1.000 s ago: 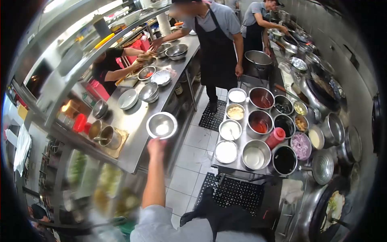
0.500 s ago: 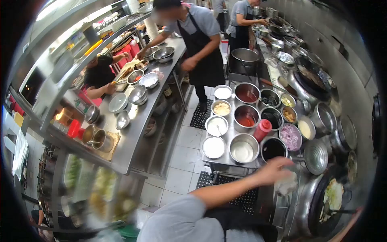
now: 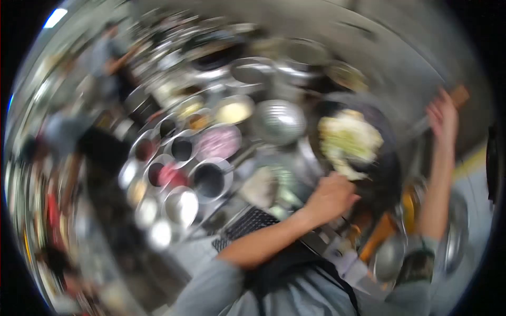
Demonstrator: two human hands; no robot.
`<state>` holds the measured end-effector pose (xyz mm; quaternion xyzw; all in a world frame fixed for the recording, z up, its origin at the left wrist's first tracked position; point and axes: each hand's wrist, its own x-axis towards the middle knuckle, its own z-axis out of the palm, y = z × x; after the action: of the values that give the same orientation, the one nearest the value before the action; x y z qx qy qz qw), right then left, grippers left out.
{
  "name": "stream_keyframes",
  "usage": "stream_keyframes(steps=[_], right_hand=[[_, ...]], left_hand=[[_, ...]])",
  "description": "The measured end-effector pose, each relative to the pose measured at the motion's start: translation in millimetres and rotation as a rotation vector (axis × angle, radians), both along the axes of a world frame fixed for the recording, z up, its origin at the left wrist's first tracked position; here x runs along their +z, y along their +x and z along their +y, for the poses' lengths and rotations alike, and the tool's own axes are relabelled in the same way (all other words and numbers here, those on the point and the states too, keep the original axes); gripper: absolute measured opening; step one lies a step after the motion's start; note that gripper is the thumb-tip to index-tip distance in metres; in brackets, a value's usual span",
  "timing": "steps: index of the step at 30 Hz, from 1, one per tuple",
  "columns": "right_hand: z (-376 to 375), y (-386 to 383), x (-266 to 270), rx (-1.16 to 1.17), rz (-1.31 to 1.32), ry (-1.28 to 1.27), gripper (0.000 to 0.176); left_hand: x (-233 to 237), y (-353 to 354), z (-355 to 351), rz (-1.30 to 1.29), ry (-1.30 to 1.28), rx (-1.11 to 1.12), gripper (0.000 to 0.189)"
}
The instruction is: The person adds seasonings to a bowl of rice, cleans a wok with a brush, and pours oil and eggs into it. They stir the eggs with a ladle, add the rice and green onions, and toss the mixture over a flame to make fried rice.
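Note:
Motion blurs much of the view. My left hand (image 3: 332,197) is closed at the near edge of the wok (image 3: 387,179); what its fingers grip, if anything, is hidden. Pale yellow-green food (image 3: 350,137) lies in the wok. At the right, my right hand (image 3: 443,116) is raised beyond the wok, with its fingers round a wooden-handled utensil (image 3: 459,96). The utensil's far end is too blurred to make out.
Left of the wok are a ribbed metal lid or bowl (image 3: 279,122), chopped purple onion (image 3: 219,142), a dark liquid in a pot (image 3: 208,180) and a red bottle (image 3: 171,175). Two co-workers (image 3: 108,58) (image 3: 66,129) stand at the left. Metal bowls (image 3: 389,258) sit at lower right.
The view has swung right, towards the wok. My left hand, earlier over the counter beside the pots, is now at the wok's edge. My right arm now shows raised at the right.

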<state>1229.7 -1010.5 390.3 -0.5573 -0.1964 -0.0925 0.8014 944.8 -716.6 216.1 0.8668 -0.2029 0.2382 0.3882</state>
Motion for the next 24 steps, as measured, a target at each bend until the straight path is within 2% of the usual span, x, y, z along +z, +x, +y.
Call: stream_keyframes(steps=[1, 2, 3, 4, 6, 9, 10, 12, 14, 15, 18, 20, 22, 24], right_hand=[[50.3, -50.0, 19.2, -0.187, 0.140, -0.020, 0.039], [49.7, -44.7, 9.7, -0.132, 0.180, 0.023, 0.030], [74.2, -71.2, 16.0, -0.235, 0.122, 0.007, 0.012], [82.3, -73.3, 15.0, -0.346, 0.182, -0.016, 0.020], [94.0, -90.6, 7.8, -0.350, 0.168, 0.016, 0.031], [63.9, -109.5, 15.5, -0.355, 0.056, 0.118, 0.039], [60.8, -118.0, 21.6, -0.380, 0.067, 0.131, 0.043], [61.7, -119.4, 22.3, -0.365, 0.094, 0.123, 0.039], [83.4, -115.8, 19.4, -0.450, 0.137, 0.040, 0.034], [105.4, -119.2, 20.9, -0.480, 0.154, 0.033, 0.030], [146.2, -112.4, 0.9, -0.575, 0.128, -0.031, 0.031], [134.7, -126.8, -0.9, -0.462, 0.024, 0.007, 0.035], [111.6, -142.0, 3.8, -0.319, -0.082, 0.011, 0.042], [94.0, -138.1, 5.8, -0.309, -0.019, 0.092, 0.041]], left_hand=[[5.2, 0.1, -0.4, 0.030, 0.054, -0.034, 0.024], [15.3, 3.7, -2.5, 0.081, 0.119, -0.018, 0.023], [18.1, 10.2, -4.2, 0.028, 0.095, -0.005, 0.021], [8.6, 16.4, -5.3, -0.006, 0.077, -0.018, 0.018], [-11.5, -0.3, 0.0, 0.048, 0.110, -0.024, 0.016], [-58.6, -45.3, 30.0, 0.069, 0.207, -0.063, 0.018], [-36.7, -59.0, 38.7, 0.133, 0.184, -0.159, 0.019], [20.2, -52.0, 30.6, 0.011, 0.105, -0.115, 0.016], [44.6, -12.1, 28.5, 0.001, 0.034, -0.141, 0.015], [41.5, 4.1, 27.3, -0.016, 0.001, -0.129, 0.016], [-25.1, 15.5, 30.0, 0.013, 0.128, -0.080, 0.016], [-49.8, -17.6, 45.1, 0.038, 0.155, -0.089, 0.015], [-53.5, -38.5, 59.3, 0.060, 0.157, -0.125, 0.014], [-19.9, -15.2, 53.4, 0.014, 0.103, -0.125, 0.014]])
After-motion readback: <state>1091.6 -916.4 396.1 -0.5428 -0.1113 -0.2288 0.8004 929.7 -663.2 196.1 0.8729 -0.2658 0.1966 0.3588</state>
